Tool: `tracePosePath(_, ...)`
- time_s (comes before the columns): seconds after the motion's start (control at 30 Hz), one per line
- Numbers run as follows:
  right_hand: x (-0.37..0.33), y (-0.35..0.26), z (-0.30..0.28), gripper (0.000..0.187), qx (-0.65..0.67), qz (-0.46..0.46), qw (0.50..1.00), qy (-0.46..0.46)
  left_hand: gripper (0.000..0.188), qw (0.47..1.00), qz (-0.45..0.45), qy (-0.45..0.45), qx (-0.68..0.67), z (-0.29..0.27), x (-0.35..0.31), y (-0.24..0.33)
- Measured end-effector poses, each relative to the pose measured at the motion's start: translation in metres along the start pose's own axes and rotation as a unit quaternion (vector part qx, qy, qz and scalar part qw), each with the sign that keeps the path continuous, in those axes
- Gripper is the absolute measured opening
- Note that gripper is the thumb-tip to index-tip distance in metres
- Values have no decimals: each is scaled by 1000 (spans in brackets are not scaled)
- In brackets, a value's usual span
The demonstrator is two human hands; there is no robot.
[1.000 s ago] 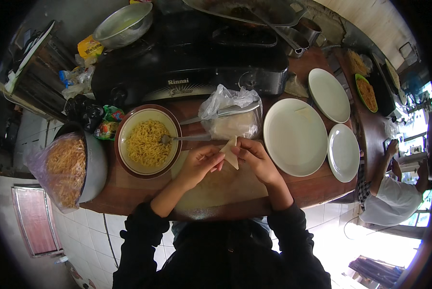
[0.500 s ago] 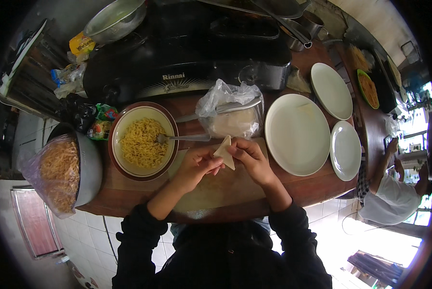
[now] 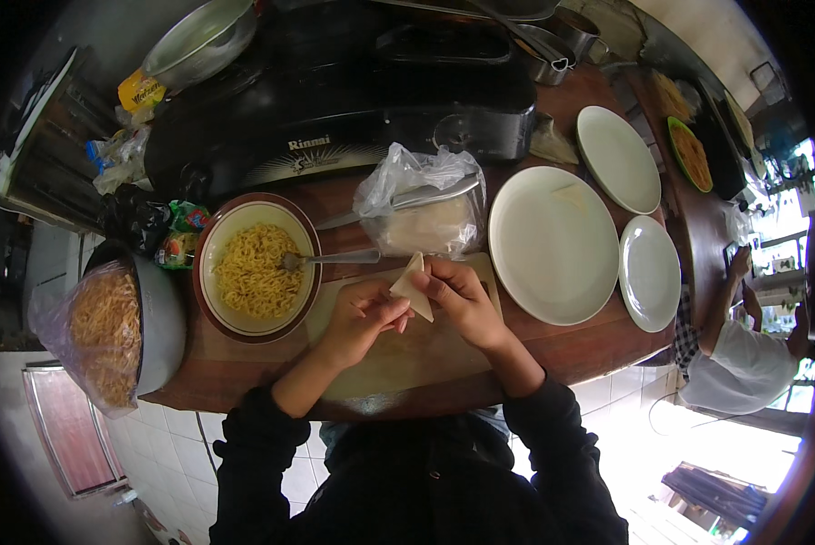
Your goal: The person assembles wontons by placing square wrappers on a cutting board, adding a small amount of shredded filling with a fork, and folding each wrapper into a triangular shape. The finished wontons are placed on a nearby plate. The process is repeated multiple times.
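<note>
Above a cutting board (image 3: 385, 372), a pale folded dough wrapper (image 3: 413, 291) is held between my hands, one corner pointing up. My left hand (image 3: 360, 316) pinches its left side with thumb and fingers. My right hand (image 3: 462, 298) grips the opposite side, thumb laid over the dough. Any filling inside is hidden. Just beyond lies a clear plastic bag (image 3: 425, 227) of pale wrappers with a knife (image 3: 439, 192) resting across it. Left of my hands, a brown-rimmed bowl (image 3: 311, 282) contains yellow noodles (image 3: 257, 272) and a fork (image 3: 339, 258).
Right of the board sit a large white plate (image 3: 553, 272) with a pale piece near its far edge, plus two more plates (image 3: 618, 163). A black stove (image 3: 335, 100) spans the back. At left stands a pot (image 3: 162, 322) with bagged noodles. Another person (image 3: 743, 363) is far right.
My hands and the wrapper have shifted slightly left in the view, along with the whole scene. The wrapper is turned a little, and both hands still grip it.
</note>
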State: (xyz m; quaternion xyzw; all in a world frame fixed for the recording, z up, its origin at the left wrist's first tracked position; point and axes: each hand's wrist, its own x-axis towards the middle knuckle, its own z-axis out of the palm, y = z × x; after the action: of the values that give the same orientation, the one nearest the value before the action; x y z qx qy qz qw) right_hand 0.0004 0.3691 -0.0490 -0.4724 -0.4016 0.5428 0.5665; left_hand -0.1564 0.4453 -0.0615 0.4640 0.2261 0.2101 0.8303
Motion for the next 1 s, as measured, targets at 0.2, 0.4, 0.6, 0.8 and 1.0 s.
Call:
tracePosePath(0.2,-1,6,3,21,51,-5,999,-6,16,998,-21,-21,57,-1,-1,-1)
tracePosePath(0.4,-1,5,5,23,28,-3,1000,-4,16,999,-9,-22,42,-1,0,-2)
tracePosePath(0.6,0,6,6,25,2,-14,1000,7,16,999,-20,-28,38,-4,0,-3)
tracePosePath(0.8,2,11,5,25,-1,-17,1000,6,15,999,-19,-30,-14,-4,-1,-6)
tracePosePath(1.0,2,12,11,22,43,-4,999,12,15,999,-25,-9,-23,-5,-2,-8)
